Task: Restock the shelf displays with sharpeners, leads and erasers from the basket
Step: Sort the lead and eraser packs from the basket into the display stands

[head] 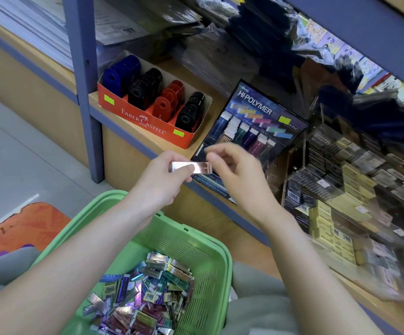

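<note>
At the shelf's (126,130) front edge, the left hand's (162,180) grip pinches a pink eraser's (199,167) end. The right hand's (234,172) grip pinches the other end.

"FABER-CASTELL" runs across the red sharpener box (148,124); "Pentel HI-POLYMER" heads the black eraser display (256,110) beside it

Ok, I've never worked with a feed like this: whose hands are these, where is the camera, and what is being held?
No machine here: a person works bare-handed, and the single picture comes from a camera on their head, looking down. The left hand and right hand pinch a slim pink foil-wrapped eraser between them. Below, a green plastic basket holds many more shiny erasers. On the wooden shelf stand a red cardboard box of blue, black and red sharpeners and a black Hi-Polymer eraser display.
</note>
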### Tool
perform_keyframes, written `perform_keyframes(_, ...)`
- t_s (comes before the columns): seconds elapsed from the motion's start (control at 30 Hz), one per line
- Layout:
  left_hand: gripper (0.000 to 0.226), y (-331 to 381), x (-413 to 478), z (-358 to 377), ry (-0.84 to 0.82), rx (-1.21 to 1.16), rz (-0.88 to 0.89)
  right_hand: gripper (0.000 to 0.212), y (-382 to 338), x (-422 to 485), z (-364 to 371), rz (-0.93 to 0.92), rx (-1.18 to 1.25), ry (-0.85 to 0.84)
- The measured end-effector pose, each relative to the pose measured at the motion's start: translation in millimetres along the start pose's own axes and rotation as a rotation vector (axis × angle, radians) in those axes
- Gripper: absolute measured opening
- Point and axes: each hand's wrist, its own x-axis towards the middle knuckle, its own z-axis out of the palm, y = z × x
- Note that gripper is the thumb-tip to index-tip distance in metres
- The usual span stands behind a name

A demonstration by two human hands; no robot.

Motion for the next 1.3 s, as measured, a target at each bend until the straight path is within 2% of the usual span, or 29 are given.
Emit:
perform_keyframes(0.07, 0.007, 2.1, -0.9, -0.7, -0.009, 0.010, 0.039, 0.009, -1.1, -5.6, 2.0, 0.073, 0.074, -0.135)
perform_keyframes(0.17, 0.012, 2.1, -1.2, -0.3, 0.009, -0.029, 0.023, 0.006, -0.9, -8.4, 2.0, 0.123, 0.202, -0.136)
perform_keyframes(0.23, 0.025, 1.8, 0.4, -1.6, 0.051, -0.078, -0.052, 0.003, -0.9, -8.9, -1.9, 0.129, 0.281, -0.033)
perform_keyframes(0.3, 0.037, 3.3, 2.5, -3.2, 0.075, -0.113, -0.118, 0.004, 0.0, -6.9, -9.5, 0.122, 0.358, 0.139)
perform_keyframes(0.4, 0.035, 5.0, 3.6, -2.8, 0.086, -0.147, -0.148, 0.006, 4.7, 0.0, -21.5, 0.098, 0.356, 0.388)
perform_keyframes(0.5, 0.033, 3.6, 2.5, -1.9, 0.072, -0.215, -0.155, 0.008, 11.8, 7.3, -23.1, 0.079, 0.231, 0.470)
perform_keyframes(0.57, 0.034, 2.9, 0.2, -2.6, 0.049, -0.284, -0.154, 0.010, 15.3, 11.6, -20.7, 0.043, 0.121, 0.446)
perform_keyframes(0.73, 0.022, 6.0, -4.4, -0.1, 0.034, -0.267, -0.123, 0.018, 17.3, 21.9, -18.1, -0.125, -0.222, 0.378)
perform_keyframes(0.83, 0.018, 8.8, -3.8, -0.4, 0.034, -0.327, -0.149, 0.023, 15.7, 28.4, -14.5, -0.132, -0.282, 0.329)
perform_keyframes(0.9, 0.026, 10.9, -2.1, -2.3, 0.034, -0.376, -0.146, 0.022, 17.5, 30.3, -9.7, -0.102, -0.280, 0.295)
perform_keyframes(1.07, 0.038, 7.1, 1.6, -4.6, 0.060, -0.286, -0.076, 0.014, 19.4, 29.8, -0.8, -0.101, -0.335, 0.302)
perform_keyframes(1.13, 0.035, 6.8, 0.8, -5.1, 0.096, -0.291, -0.024, 0.015, 14.9, 24.0, -0.1, -0.079, -0.306, 0.338)
perform_keyframes(1.2, 0.029, 8.5, -0.3, -5.5, 0.138, -0.358, 0.027, 0.013, 9.0, 11.7, 1.5, -0.040, -0.172, 0.310)
perform_keyframes(1.23, 0.028, 9.9, -0.3, -5.6, 0.155, -0.398, 0.054, 0.018, 5.4, 4.6, 3.8, 0.015, -0.073, 0.244)
perform_keyframes(1.3, 0.027, 11.7, 0.9, -5.6, 0.182, -0.422, 0.116, 0.028, -5.3, -7.9, 9.6, 0.188, 0.130, 0.004)
